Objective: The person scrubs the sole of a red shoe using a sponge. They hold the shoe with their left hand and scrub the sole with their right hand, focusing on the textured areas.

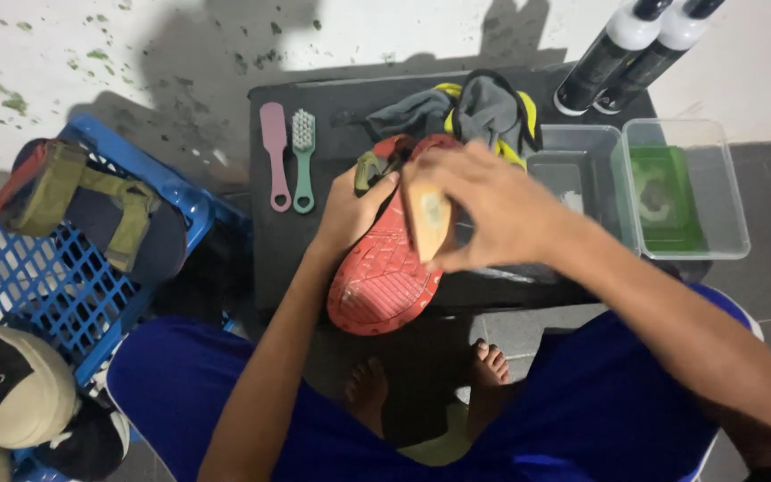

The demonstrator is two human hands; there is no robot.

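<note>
Over the red shoe (384,268), right hand (484,210) clamped around a wooden brush (427,219), wrist bent inward.

Light: dim, indoor | Shadows: hard, thrown toward 12 o'clock on wall (180,54) | Blur: right hand (484,205) smeared | Edges: slightly soft

Two brushes (288,159) lie left of the shoe (384,268), tubs (640,187) right.

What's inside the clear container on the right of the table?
The right clear container holds a green block, perhaps soap or a sponge, with a worn pale patch. Whether water surrounds it cannot be told.
</note>
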